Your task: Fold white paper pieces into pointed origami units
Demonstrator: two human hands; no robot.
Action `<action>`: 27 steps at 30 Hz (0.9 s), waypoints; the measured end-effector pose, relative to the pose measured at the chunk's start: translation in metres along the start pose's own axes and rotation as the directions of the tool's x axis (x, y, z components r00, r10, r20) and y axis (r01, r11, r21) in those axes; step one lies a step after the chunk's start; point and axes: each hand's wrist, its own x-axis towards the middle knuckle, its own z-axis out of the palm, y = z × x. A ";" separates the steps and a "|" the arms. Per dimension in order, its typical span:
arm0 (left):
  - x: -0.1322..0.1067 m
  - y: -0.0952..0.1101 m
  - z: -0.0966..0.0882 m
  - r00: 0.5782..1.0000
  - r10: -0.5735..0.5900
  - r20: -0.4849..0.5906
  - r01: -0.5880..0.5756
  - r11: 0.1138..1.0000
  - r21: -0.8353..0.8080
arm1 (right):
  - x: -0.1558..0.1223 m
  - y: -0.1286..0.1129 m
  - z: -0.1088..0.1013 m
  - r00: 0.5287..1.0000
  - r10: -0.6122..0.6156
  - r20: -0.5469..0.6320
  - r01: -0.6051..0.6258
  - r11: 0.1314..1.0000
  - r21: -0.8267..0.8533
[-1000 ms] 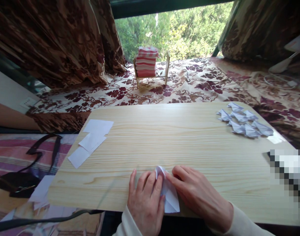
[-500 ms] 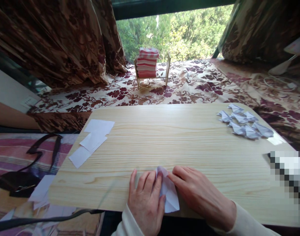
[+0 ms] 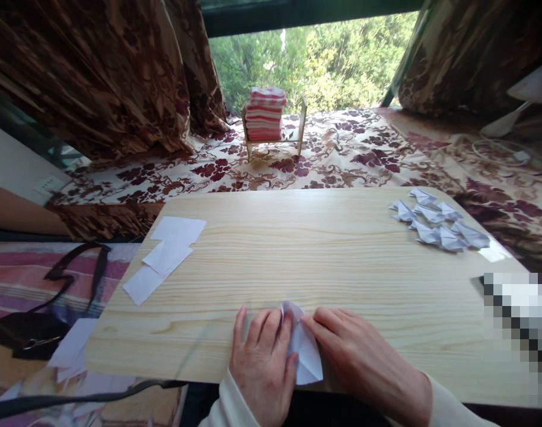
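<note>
Pale wood-grain table [image 3: 297, 255] before a floral-draped ledge [image 3: 186, 175].
At the table's near edge, my left hand [image 3: 262, 362] holds down a creased white paper [image 3: 308, 359]; my right hand [image 3: 362, 353] touches its right side, whether pinching I cannot tell.

Count: 2 bare hands, 1 left [image 3: 262, 359] and 1 right [image 3: 357, 350]. 1 creased white paper piece [image 3: 308, 359] between them. 3 flat white rectangular paper sheets [image 3: 164, 256] visible at table left, overlapping. 7 small folded white paper shapes [image 3: 427, 214] that I can separate, far right; bunched. 1 pale wood-grain table [image 3: 297, 249]. 1 small wooden rack [image 3: 302, 127], far side, with 1 stack of pink-and-white folded cloths [image 3: 264, 121]; layers too tight to count. 2 brown floral fabric curtains: 1 left [image 3: 128, 77], 1 right [image 3: 458, 65]. 1 white lamp [image 3: 535, 83], far right. 1 black bag [image 3: 26, 335], near left. Several loose white papers [image 3: 73, 347] beside it, overlapped, no firm count.
</note>
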 end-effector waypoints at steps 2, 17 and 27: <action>0.000 0.000 0.000 1.000 0.002 0.003 -0.002 1.000 0.011 | 0.007 -0.001 -0.002 0.999 0.032 0.013 -0.032 0.999 -0.013; -0.006 0.001 0.005 0.994 0.012 -0.108 -0.014 1.000 -0.018 | 0.009 0.001 0.001 0.997 0.064 -0.033 -0.068 0.989 -0.130; -0.010 0.002 0.006 0.992 0.034 -0.124 -0.034 0.999 0.002 | 0.010 -0.002 0.000 0.998 0.056 -0.039 -0.062 0.987 -0.146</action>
